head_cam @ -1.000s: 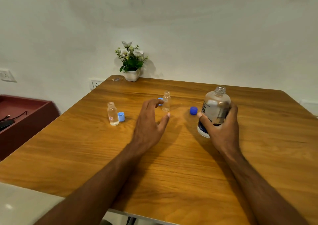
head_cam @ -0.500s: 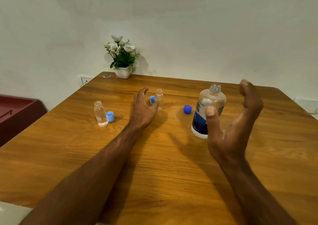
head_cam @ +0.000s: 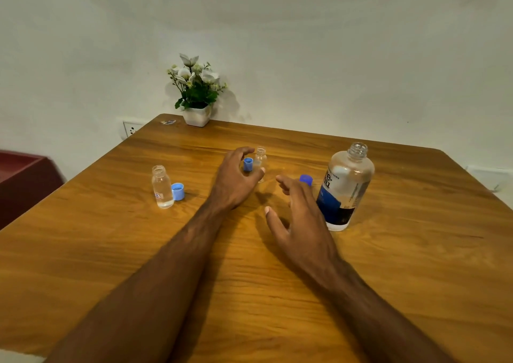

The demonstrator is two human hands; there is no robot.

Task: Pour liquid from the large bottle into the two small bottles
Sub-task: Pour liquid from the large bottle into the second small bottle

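Observation:
The large bottle (head_cam: 344,187), uncapped and with a blue label, stands upright at the right, and its dark blue cap (head_cam: 306,179) lies left of it. My right hand (head_cam: 299,218) hovers open between them, fingers spread, holding nothing. A small bottle (head_cam: 261,157) stands at the centre with a blue cap (head_cam: 248,164) beside it. My left hand (head_cam: 236,179) curves its index finger and thumb around that cap and bottle; I cannot tell if it touches them. A second small bottle (head_cam: 162,186) holding clear liquid stands at the left, its light blue cap (head_cam: 178,191) beside it.
A potted white flower (head_cam: 196,96) sits at the far edge of the wooden table (head_cam: 277,293), against the wall. A dark red cabinet (head_cam: 25,179) stands left of the table. A wall socket (head_cam: 131,128) is behind the table's far left corner.
My right hand let go of the large bottle, then dropped from a raised pose towards the dark blue cap. My left hand has curled its fingers around the centre cap and small bottle.

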